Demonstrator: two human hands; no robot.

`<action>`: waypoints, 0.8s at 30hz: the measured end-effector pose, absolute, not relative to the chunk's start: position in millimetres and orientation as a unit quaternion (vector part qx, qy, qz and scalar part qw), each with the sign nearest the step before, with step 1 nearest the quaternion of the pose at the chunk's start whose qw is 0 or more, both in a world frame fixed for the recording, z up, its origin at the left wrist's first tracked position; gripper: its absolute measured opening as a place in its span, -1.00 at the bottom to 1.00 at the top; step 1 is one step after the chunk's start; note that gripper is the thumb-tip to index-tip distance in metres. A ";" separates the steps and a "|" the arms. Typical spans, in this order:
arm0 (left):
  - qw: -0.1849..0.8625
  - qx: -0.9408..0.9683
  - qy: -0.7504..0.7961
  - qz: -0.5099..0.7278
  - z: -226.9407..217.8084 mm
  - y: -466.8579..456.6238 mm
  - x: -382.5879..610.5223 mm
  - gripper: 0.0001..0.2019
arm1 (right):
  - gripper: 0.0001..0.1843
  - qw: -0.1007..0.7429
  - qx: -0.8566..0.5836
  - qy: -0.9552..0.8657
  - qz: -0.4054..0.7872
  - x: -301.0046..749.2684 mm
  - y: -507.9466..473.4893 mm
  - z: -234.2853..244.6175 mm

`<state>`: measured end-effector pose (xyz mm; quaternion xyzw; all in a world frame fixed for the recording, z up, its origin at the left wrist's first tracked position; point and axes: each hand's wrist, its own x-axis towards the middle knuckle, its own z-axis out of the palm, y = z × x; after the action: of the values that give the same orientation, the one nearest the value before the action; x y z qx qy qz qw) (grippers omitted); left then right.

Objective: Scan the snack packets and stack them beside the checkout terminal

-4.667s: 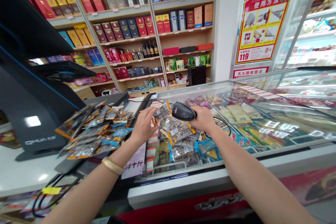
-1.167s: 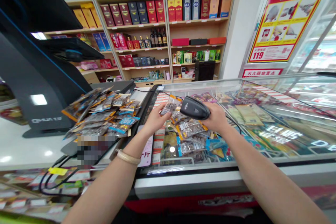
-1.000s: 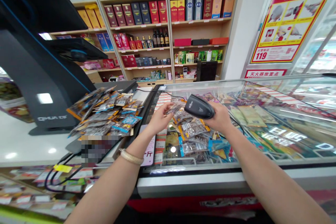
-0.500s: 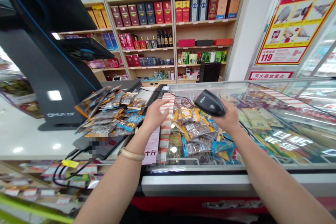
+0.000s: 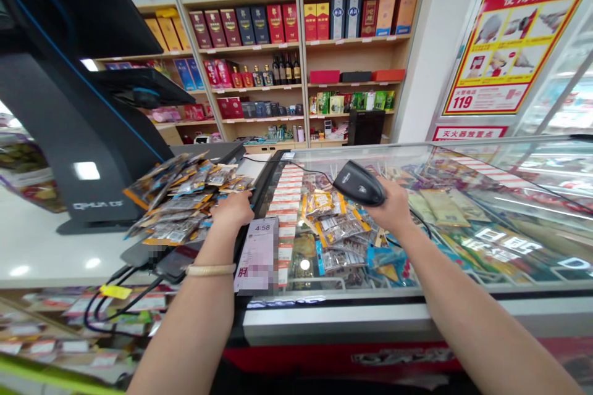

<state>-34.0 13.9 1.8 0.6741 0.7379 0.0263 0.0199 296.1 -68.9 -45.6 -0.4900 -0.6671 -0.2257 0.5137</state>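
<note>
My right hand (image 5: 393, 205) grips a black handheld barcode scanner (image 5: 359, 184), held above the glass top of a display freezer. Under the scanner, several small snack packets (image 5: 341, 227) with orange and blue edges lie in a loose heap on the glass. To the left, my left hand (image 5: 233, 208) is at the right edge of a bigger pile of snack packets (image 5: 180, 210). Its fingers are bent down over a blue-edged packet; the fingertips are hidden behind the hand. A phone (image 5: 258, 253) with a lit screen lies just right of my left wrist.
A dark checkout terminal (image 5: 88, 105) stands on the white counter (image 5: 28, 253) at left. Cables (image 5: 99, 315) hang over the counter's front edge. The scanner's cord (image 5: 306, 168) runs across the freezer glass (image 5: 463, 166). Shelves (image 5: 259, 46) of boxes and bottles stand behind.
My left hand has moved left from above the freezer's edge onto the big packet pile, uncovering the phone. My right hand still holds the scanner over the smaller heap. The view has shifted slightly.
</note>
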 end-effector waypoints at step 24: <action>0.532 0.512 0.314 0.597 -14.9 8.5 18.5 -0.45 | -0.78 0.477 -0.502 -0.695 -0.195 291.0 -71.5 -42.5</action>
<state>18.5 8.5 -14.9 0.5116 0.3140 0.5972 0.5320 291.0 -71.5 -42.5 -0.5018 -0.6948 -0.1952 0.4769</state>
